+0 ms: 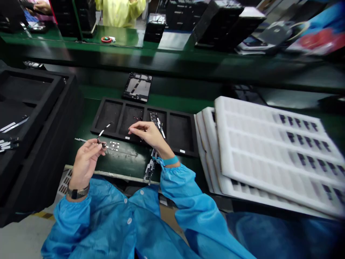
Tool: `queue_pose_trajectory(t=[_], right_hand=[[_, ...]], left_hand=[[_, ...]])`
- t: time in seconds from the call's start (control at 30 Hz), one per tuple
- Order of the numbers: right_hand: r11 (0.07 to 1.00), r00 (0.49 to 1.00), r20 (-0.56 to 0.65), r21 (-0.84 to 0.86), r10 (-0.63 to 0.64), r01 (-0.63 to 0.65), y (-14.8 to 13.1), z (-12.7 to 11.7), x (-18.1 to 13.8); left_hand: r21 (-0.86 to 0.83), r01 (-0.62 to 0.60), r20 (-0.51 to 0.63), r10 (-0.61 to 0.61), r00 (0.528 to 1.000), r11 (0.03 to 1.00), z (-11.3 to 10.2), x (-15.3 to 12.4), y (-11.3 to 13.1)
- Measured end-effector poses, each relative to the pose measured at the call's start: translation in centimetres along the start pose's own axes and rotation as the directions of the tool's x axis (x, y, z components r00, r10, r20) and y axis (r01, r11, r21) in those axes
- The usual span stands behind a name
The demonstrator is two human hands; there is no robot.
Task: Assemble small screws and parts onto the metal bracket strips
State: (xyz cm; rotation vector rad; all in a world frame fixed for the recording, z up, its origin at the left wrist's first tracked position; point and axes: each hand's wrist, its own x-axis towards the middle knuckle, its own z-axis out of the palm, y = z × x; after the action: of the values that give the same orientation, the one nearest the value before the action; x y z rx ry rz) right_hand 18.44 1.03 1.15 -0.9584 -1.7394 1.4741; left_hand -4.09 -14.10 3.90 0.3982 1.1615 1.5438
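Note:
My left hand (87,156) is closed in a pinch on a small flex cable (101,144) with a dark end piece and a pale strip sticking up. My right hand (147,133) hovers over the front of a black compartment tray (107,117), thumb and fingertips pressed together; whatever they hold is too small to make out. Flat on the green bench beside my left hand lies a sheet of small silvery pieces (114,145). Under my right wrist is a bunch of dark and silvery strips (150,171). More dark parts (156,120) lie in the tray's third compartment.
Stacked black foam trays (51,118) stand at the left, with flex strips inside. White foam trays (258,140) holding rows of dark parts are piled at the right. A flat device part (138,87) lies behind the compartment tray, below a green shelf (172,57). Someone in yellow (118,12) is across the bench.

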Motion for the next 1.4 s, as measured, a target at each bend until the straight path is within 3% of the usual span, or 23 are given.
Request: queue_pose_trajectory(t=[0.2,0.4,0.8,1.13,1.4], right_hand=[[1.0,0.998,0.059,0.031,-0.008,0.006,-0.1,0.7,-0.8],[0.998,0.991,0.128,-0.045,-0.045,0.051,-0.4,1.2,-1.2],[0.995,0.983,0.181,-0.088,-0.021,0.037,-0.6,1.4,-1.5],[0.996,0.981,0.192,-0.093,0.013,0.005,-0.1,1.6,-1.5],[1.0,0.98,0.197,0.024,-0.016,0.011,-0.8,1.2,-1.5]], left_hand=[[0.167,-0.116,-0.012,0.12,0.993,0.979,3.0,1.9,-1.2],[0.287,-0.187,0.005,0.193,0.981,0.94,4.8,3.9,-2.3],[0.367,-0.153,0.061,0.14,0.988,0.918,5.1,4.0,-2.7],[0.44,-0.173,0.015,0.186,0.982,0.881,5.3,3.8,-3.1],[0.346,-0.08,0.075,0.057,0.996,0.935,5.6,4.1,-2.1]])
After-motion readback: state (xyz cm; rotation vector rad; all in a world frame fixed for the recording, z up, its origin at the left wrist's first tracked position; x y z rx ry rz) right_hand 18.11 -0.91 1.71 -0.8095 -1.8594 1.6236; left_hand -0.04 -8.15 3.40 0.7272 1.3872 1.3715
